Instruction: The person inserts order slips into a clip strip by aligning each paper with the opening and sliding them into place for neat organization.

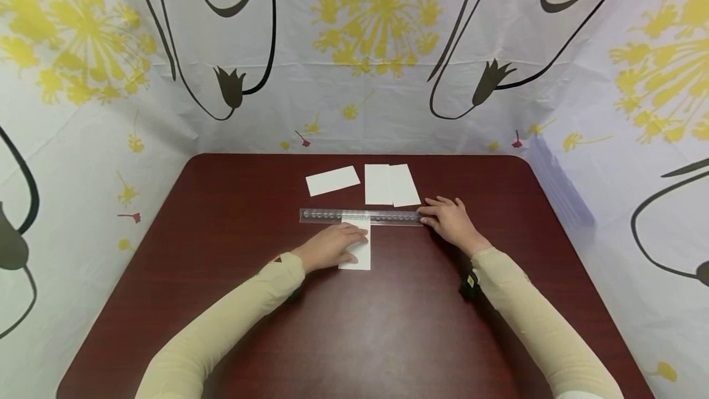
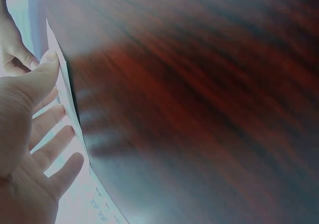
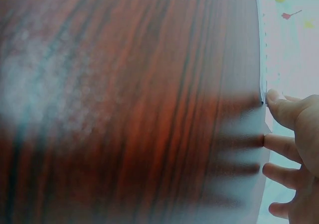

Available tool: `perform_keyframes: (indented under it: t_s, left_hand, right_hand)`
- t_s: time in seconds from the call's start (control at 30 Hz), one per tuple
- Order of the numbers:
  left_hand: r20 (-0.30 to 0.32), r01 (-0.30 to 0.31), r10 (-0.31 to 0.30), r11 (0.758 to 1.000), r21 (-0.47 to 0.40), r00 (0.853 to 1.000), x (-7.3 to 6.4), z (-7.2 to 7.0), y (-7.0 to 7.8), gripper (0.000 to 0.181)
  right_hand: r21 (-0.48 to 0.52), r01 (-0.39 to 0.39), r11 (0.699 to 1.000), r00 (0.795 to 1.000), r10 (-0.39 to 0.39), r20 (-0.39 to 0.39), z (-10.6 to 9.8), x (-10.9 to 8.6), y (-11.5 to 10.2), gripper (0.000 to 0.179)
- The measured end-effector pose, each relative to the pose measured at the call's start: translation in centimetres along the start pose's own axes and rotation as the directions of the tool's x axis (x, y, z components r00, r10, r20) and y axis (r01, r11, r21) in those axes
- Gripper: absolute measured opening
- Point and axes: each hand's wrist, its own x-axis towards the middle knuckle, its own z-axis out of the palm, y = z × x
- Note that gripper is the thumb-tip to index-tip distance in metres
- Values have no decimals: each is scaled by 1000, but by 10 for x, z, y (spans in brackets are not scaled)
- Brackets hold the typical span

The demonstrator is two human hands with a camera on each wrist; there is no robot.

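A white paper slip (image 1: 361,257) lies on the table, its far end under a clear plastic ruler (image 1: 393,218) that runs crosswise. My left hand (image 1: 332,246) rests on the slip with fingers spread, just on the near side of the ruler. In the left wrist view, the thumb and fingers of the left hand (image 2: 35,119) reach the slip's surface. At the ruler's right end my right hand (image 1: 451,222) touches it with thumb and fingertips. The right wrist view has the thumb of the right hand (image 3: 294,149) at the ruler's corner, its other fingers apart and fairly straight.
Beyond the ruler, one white slip (image 1: 332,181) lies at an angle. Two more white slips (image 1: 378,185) sit side by side to its right, edges meeting or slightly overlapping. The dark red-brown table (image 1: 354,337) has rounded far corners, and patterned white cloth (image 1: 288,103) surrounds it.
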Motion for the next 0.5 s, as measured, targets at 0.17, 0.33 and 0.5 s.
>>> perform_keyframes:
  t_s: [0.17, 0.33, 0.5]
  left_hand:
    - [-4, 0, 0, 1000, -8, 1000, -1, 1, 0, 47]
    - [-5, 3, -3, 1000, -9, 1000, -1, 2, -1, 48]
    - [-5, -3, 3, 1000, -7, 1000, -1, 1, -1, 48]
  right_hand:
    - [-4, -2, 1000, 1000, 2, 6, -1, 0, 0, 36]
    - [-8, 1, 1000, 1000, -1, 5, 0, 0, 0, 36]
    - [-18, 6, 1000, 1000, -6, 2, 2, -1, 2, 37]
